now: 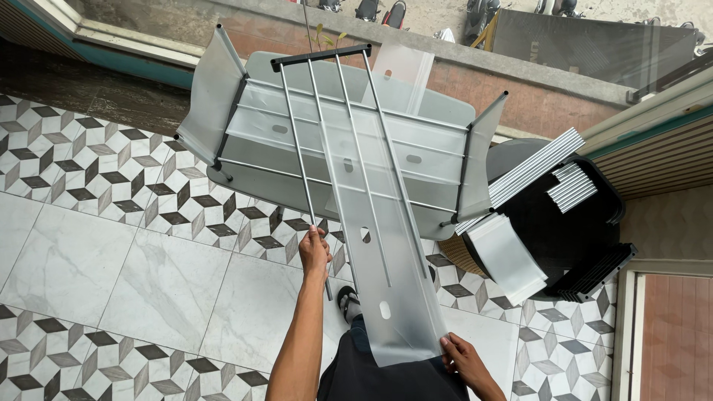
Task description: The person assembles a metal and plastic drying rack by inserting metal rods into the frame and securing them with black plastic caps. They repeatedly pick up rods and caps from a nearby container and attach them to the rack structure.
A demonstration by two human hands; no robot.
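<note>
We look straight down on a half-built rack: our left hand (315, 252), just left of the frame's centre, is closed around the lower end of a thin grey metal rod (306, 178), one of four that run up the picture to a short black plastic crossbar (321, 57) near the top edge. Our right hand (466, 362), at the lower right, pinches the near corner of a long frosted translucent plastic sheet (375, 245) between thumb and fingers, the fingers themselves partly hidden under the sheet. We judge that the rod is gripped to steady the frame while the sheet is kept pulled flat along the rods, since it lies draped over them from the crossbar down to the bottom of the frame. The sheet is milky and semi-clear, with small oval slots along its length, and the tiles show faintly through it. Crosswise shelves of the same frosted plastic (349, 148) span the middle of the picture, their ends turned up like flaps. All this hangs over a grey rounded table (223, 178) on the patterned tile floor (111, 245). At the right, a stack of black chairs (587, 223) holds a bundle of spare rods (531, 172) and another rolled sheet
</note>
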